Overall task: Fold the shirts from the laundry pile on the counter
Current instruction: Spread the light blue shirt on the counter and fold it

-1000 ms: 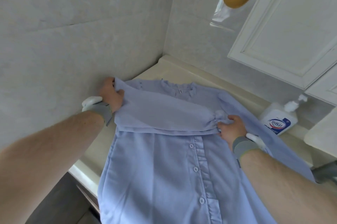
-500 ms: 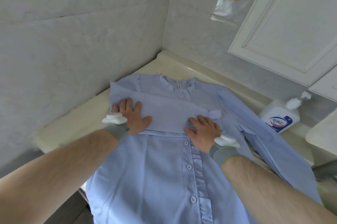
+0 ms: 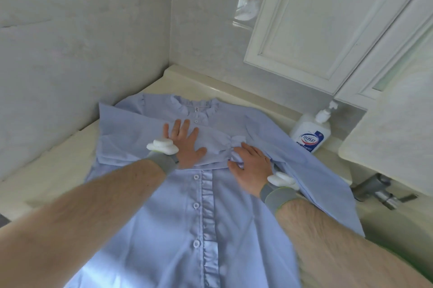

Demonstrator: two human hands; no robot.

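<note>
A light blue button-front shirt lies face up on the cream counter, collar toward the wall corner. Its left sleeve is folded across the chest. My left hand rests flat on that folded sleeve, fingers spread. Beside it, my right hand presses palm down on the gathered cuff near the button placket. The other sleeve runs out to the right over the counter edge. Neither hand grips the cloth.
A white pump bottle with a blue and red label stands at the back right against the wall. White cabinet doors hang above it. A metal tap and sink lie to the right. Walls close the counter on the left and back.
Both hands let go of the sleeve ends and laid flat on the folded sleeve. My left hand has since slid right toward the middle, and my right hand moved onto the cuff.
</note>
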